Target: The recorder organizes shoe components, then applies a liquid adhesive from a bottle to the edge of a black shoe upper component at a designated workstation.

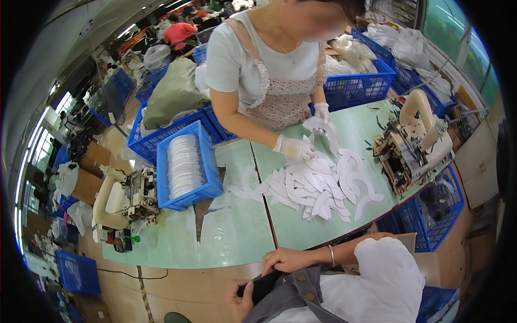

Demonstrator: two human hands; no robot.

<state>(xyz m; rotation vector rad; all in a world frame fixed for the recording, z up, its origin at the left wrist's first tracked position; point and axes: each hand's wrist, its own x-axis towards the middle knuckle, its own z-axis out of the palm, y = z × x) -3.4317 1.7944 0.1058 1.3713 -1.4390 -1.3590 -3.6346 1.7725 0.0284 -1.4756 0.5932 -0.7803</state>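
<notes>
Both my hands are low in front of me, beside the table's near edge. My left hand [240, 299] is closed around the edge of a black, soft-looking piece [265, 286], its thumb on top; its kind I cannot make out. My right hand [285, 260], with a bracelet on the wrist, has curled fingers at the upper edge of that same piece. The piece lies against my grey apron [288, 297]. On the green table [237, 245] is a loose heap of white curved pieces [318, 188]. Across it, a co-worker's gloved hands [295, 147] handle some of them.
A blue crate [209, 189] of stacked white pieces stands on the table's left. Sewing machines sit at the left [116, 202] and right [417, 142] ends. More blue crates [355, 86] with bags stand behind the co-worker. A blue crate [439, 215] is below the right end.
</notes>
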